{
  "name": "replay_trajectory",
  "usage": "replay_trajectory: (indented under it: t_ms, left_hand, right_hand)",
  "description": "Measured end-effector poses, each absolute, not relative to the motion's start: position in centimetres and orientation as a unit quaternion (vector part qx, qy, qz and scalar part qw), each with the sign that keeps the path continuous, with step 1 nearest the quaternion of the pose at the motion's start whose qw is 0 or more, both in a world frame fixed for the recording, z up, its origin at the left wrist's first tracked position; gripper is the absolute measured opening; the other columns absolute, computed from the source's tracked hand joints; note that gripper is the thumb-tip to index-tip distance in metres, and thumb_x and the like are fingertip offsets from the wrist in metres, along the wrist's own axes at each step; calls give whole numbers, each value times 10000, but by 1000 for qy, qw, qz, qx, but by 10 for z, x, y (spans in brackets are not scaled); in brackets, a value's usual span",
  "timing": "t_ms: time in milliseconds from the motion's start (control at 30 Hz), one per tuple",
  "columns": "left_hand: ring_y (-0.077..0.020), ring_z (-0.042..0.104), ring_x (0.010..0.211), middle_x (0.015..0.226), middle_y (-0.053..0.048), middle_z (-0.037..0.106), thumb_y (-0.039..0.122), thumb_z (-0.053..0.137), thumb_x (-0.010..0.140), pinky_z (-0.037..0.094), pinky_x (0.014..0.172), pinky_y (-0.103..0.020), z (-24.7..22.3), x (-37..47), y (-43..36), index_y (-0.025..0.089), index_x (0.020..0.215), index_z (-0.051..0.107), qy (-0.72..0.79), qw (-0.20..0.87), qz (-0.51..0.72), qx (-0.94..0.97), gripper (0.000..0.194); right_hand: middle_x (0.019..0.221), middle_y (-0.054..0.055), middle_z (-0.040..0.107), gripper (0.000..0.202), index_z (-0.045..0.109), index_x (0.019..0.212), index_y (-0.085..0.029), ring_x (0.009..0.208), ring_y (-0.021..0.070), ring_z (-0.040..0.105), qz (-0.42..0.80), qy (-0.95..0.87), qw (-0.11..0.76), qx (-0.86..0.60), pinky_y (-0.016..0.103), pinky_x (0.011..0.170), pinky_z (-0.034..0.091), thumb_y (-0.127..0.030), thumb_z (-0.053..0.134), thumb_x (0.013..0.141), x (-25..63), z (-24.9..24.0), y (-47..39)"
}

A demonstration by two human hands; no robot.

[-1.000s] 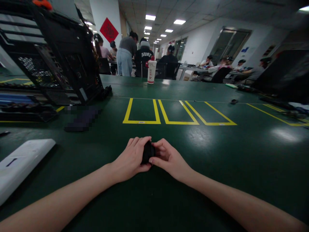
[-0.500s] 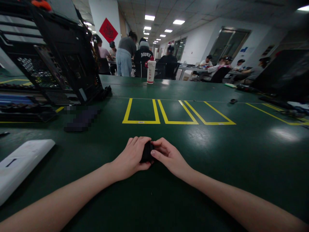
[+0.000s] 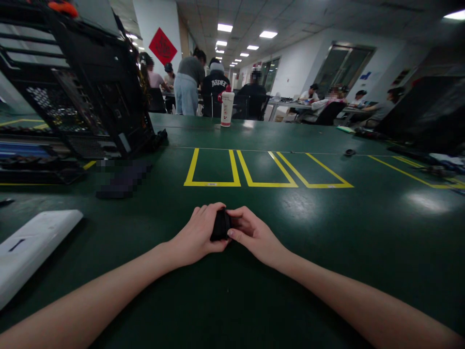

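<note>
A small black block-shaped object point(image 3: 221, 226) is between my two hands, low over the green table point(image 3: 232, 300); its exact kind does not show. My left hand point(image 3: 198, 231) wraps round its left side, with the thumb along the near edge and the fingers over the far edge. On the other side, my right hand point(image 3: 254, 236) grips the right end between thumb and fingertips. The fingers hide part of the object, and I cannot tell whether its underside rests on the table.
Yellow tape outlines point(image 3: 268, 184) mark the table beyond my hands. An open black computer case point(image 3: 109, 97) stands at the left, with a white flat box point(image 3: 36, 242) nearer me. A white cup point(image 3: 227, 110) stands farther back. Several people sit or stand behind.
My left hand's fingers have shifted slightly back to the left, so more of the black object shows. The right hand has barely moved.
</note>
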State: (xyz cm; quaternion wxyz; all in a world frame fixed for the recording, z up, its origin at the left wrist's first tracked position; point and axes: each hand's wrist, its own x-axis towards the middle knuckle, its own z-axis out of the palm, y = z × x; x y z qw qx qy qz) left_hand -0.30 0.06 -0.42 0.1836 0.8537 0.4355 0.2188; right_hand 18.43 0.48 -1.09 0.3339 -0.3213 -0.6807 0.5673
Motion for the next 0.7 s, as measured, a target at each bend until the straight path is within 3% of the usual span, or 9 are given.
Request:
replay_trajectory:
  t_ms: [167, 567, 700]
  left_hand:
    - [-243, 496, 953, 1131, -106, 482, 302, 623, 756, 433, 807, -398, -4, -2, -1, 165, 1204, 310, 426, 173, 220, 861, 564]
    - [-256, 504, 943, 1107, -100, 495, 280, 611, 746, 424, 794, -412, -4, -2, 0, 176, 1199, 317, 431, 177, 224, 856, 550]
    - [-255, 506, 935, 1104, -93, 492, 288, 614, 751, 431, 782, -407, -3, -2, -1, 194, 1201, 316, 430, 179, 222, 857, 548]
  right_hand:
    - [978, 8, 569, 138, 495, 982, -230, 957, 158, 584, 563, -670, 355, -328, 336, 819, 504, -227, 522, 847, 184, -11, 5]
    - [1078, 18, 538, 266, 473, 1046, -228, 1088, 165, 528, 569, -684, 331, -313, 376, 954, 443, -148, 564, 810, 186, -8, 4]
    - [1025, 16, 554, 184, 471, 1026, -232, 1004, 160, 573, 572, -680, 334, -315, 361, 871, 497, -210, 517, 849, 187, -8, 4]
